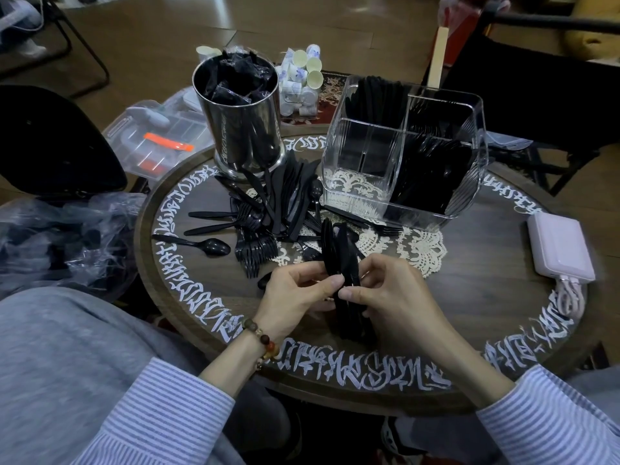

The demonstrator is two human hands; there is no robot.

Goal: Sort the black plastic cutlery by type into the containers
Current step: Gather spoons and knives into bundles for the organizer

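**Both hands on one bundle of spoons, mid-desk**

Left hand: fingers curled, thumb and forefinger pinching the bundle of black spoons from its left side. Beaded bracelet on that wrist.

Right hand: fingers curled round the same bundle from the right, thumb tip pressed on the handles just beside the left thumb. Both hands closed on it, touching or nearly so at the thumbs.

Bundle stands roughly upright between the hands, bowls up and beyond the fingertips, handles running down toward the wrists. How many pieces are in it cannot be told.

Beyond the hands, on the round desk with white script around its rim: loose pile of black cutlery, knives, forks and spoons mixed, lying over a lace doily. One single spoon lies apart, beyond and left of the left hand.

Farther beyond the left hand: steel canister, upright, stuffed with black wrapped items. Beyond the right hand: clear divided container; its near-right and both far compartments hold black cutlery, types not clear; near-left compartment shows no more than a thin dark piece.

Right of the right hand, well apart: pale power bank with cable. Left of the desk: crumpled clear plastic bags and a clear plastic case.
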